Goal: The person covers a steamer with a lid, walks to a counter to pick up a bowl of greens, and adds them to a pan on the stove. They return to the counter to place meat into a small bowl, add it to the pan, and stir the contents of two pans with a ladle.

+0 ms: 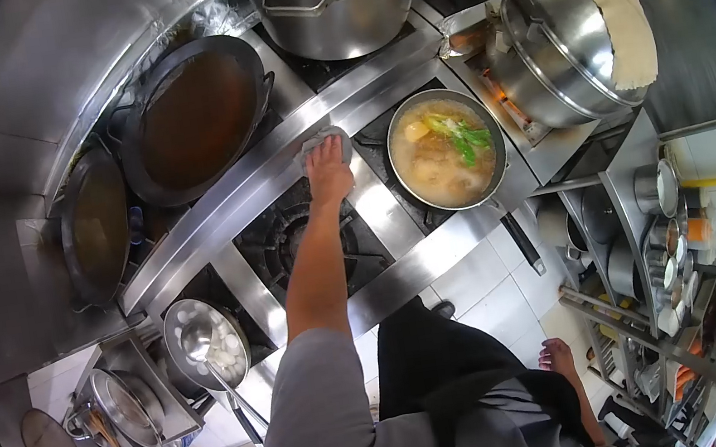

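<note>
My left hand [328, 169] presses a grey cloth [337, 139] onto the steel stove top [379, 207], near the raised ledge behind the burners. The fingers rest over the cloth and partly cover it. Under my left forearm is a black burner [292, 242] with no pot on it. To the right stands a pan [444, 152] of cloudy broth with green leaves and pale pieces, its black handle toward my body. My right hand [558, 354] hangs low by my side, away from the stove, its fingers loosely bent and holding nothing I can see.
Two dark woks [202, 122] of brown liquid and a large steel pot [337, 7] stand behind the ledge. A lidded steel pot [550, 59] sits over flame. At left is a pan of white pieces [209, 336] with a ladle. Shelves [622, 214] line the right.
</note>
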The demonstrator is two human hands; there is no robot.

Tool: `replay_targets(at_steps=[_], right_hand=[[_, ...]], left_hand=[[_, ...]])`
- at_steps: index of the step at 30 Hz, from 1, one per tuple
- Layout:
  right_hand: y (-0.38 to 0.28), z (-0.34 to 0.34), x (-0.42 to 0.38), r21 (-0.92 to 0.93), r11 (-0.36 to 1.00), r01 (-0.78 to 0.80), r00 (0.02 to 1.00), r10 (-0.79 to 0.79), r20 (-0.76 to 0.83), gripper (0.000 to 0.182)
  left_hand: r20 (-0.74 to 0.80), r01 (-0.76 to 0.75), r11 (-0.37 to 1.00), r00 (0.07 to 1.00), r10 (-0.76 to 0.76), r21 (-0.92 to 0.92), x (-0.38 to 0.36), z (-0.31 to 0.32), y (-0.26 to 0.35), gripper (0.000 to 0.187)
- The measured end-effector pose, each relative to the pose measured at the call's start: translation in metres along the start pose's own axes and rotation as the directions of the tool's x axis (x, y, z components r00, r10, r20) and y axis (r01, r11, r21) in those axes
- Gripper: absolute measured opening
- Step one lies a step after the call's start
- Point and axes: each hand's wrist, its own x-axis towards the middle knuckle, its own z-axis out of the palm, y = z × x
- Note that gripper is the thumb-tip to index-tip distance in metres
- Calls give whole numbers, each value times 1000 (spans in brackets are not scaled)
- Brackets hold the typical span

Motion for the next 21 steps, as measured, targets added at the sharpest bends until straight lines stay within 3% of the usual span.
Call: replay_targets(at_steps=[2,5,10,11,12,14,15,16,17,18,19,20,21], right_hand=[[-6,2,6,-7,1000,17,1000,-17,14,20],[-8,4,15,12,1000,11,1000,-11,16,19],[7,-3,25,-132,990,-38,996,49,75,19],[17,-13,34,-227,970,91,986,-55,159,20],[25,-25,49,-234,967,100,984,-62,166,20],[41,-46,73,-468,847,250,952,-128,278,20],[41,-53,76,-477,842,250,951,-120,286,20],[33,-60,85,-338,936,97,971,-14,241,21],[23,-70,95,-192,979,-62,972,103,212,22],[18,-86,103,-226,972,-69,968,121,222,22],[15,-103,118,-173,985,-3,965,48,256,22],[13,-115,133,-109,992,63,957,-29,289,22],[8,-124,140,-129,990,55,951,-13,308,22]], left_hand=[[48,73,995,996,-76,67,-10,-6,19,65],[91,56,998,994,-57,14,-40,-3,43,65],[152,37,999,988,-31,-36,-117,3,108,65],[136,42,997,990,-34,-61,-139,11,121,63],[131,29,995,991,-16,-97,-163,11,137,62],[127,24,991,992,-7,-130,-218,12,158,60],[162,34,993,987,-16,-110,-250,14,165,59],[194,50,995,980,-32,-91,-272,16,170,58],[132,112,993,985,-107,-27,-292,15,164,55],[75,184,982,980,-186,38,-322,12,150,52],[-123,207,927,976,-177,312,-356,20,124,50],[-299,258,788,949,-99,558,-387,26,93,47],[-284,366,922,904,-321,123,-409,13,61,42]])
